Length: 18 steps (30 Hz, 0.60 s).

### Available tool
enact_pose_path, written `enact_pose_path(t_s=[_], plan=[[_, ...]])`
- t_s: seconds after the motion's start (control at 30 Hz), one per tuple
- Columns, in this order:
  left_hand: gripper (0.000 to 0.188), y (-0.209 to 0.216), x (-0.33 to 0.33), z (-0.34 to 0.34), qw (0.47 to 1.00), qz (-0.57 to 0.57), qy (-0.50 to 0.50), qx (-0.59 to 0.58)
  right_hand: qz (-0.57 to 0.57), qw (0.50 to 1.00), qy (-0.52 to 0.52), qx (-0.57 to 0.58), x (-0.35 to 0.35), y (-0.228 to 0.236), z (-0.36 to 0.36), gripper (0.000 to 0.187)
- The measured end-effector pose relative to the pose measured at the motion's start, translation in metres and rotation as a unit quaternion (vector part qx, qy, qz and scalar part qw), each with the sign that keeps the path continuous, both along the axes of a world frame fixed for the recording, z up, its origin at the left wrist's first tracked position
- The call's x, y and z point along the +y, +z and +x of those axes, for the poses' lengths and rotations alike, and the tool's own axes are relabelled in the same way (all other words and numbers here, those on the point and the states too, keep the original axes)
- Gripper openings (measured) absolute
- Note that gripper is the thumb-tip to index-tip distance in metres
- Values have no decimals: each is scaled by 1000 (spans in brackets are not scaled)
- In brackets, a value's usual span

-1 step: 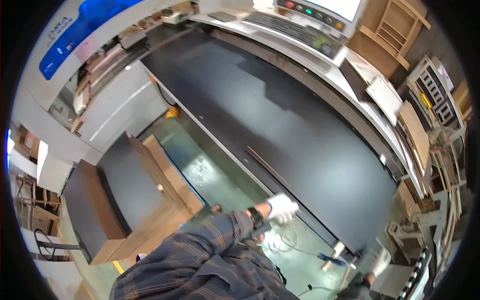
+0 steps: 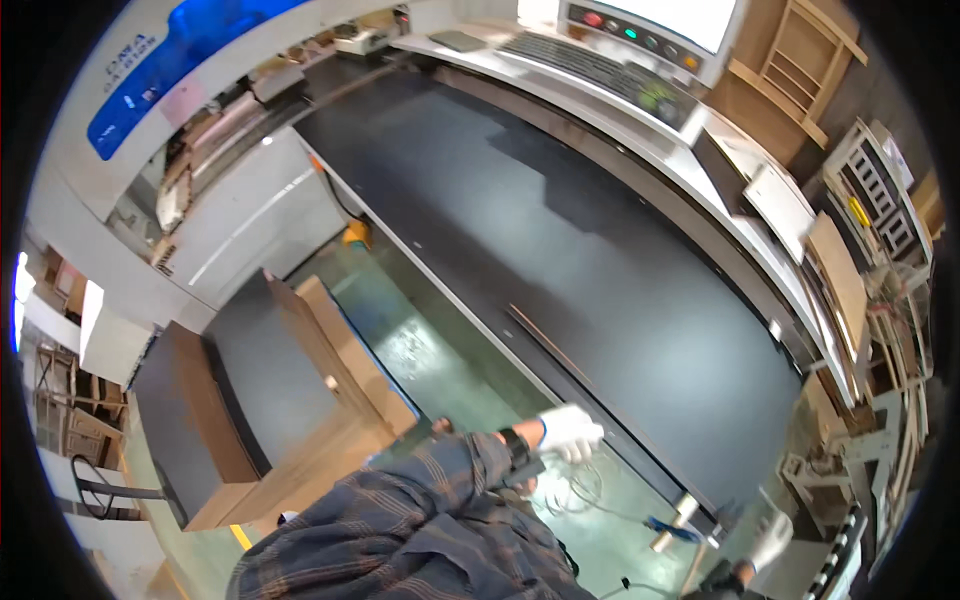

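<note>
My left hand (image 2: 572, 432), in a white glove, is at the near edge of the long dark table (image 2: 480, 230). Its fingers are curled; what they close on, if anything, is hidden. A narrow dark strip (image 2: 560, 352) with a thin brown edge lies along that side, just beyond the hand. My right hand (image 2: 770, 542), also white-gloved, is beyond the table's near right end, low by the frame's edge. Blur keeps its finger pose from being clear. Between the hands, a pale cylindrical piece and a blue-handled tool (image 2: 672, 530) sit by the table corner.
At left stands a stack of dark and brown panels (image 2: 270, 370) on green floor (image 2: 410, 340). A keyboard (image 2: 580, 65) and a control panel (image 2: 630, 35) are at the far side. Boards (image 2: 838, 270) lean at right. A coiled cable (image 2: 575, 490) lies below my left hand.
The whole view has shifted slightly right and down. Both hands keep nearly the same place against the table; the right one appears slightly lower.
</note>
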<state>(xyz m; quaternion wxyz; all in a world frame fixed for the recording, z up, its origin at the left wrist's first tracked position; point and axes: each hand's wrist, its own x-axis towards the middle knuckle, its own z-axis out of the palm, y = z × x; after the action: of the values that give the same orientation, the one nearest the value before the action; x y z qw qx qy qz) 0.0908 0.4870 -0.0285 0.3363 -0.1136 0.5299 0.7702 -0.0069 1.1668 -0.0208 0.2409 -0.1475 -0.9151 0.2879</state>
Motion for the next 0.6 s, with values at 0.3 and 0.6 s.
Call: enact_pose_path(t_s=[0.3, 0.6], plan=[[34, -54, -219, 134, 944, -328, -18, 8, 20, 974, 209, 88, -376, 168, 85, 26], [33, -245, -332, 307, 837, -532, 41, -122, 147, 546, 771, -291, -722, 116, 172, 23]])
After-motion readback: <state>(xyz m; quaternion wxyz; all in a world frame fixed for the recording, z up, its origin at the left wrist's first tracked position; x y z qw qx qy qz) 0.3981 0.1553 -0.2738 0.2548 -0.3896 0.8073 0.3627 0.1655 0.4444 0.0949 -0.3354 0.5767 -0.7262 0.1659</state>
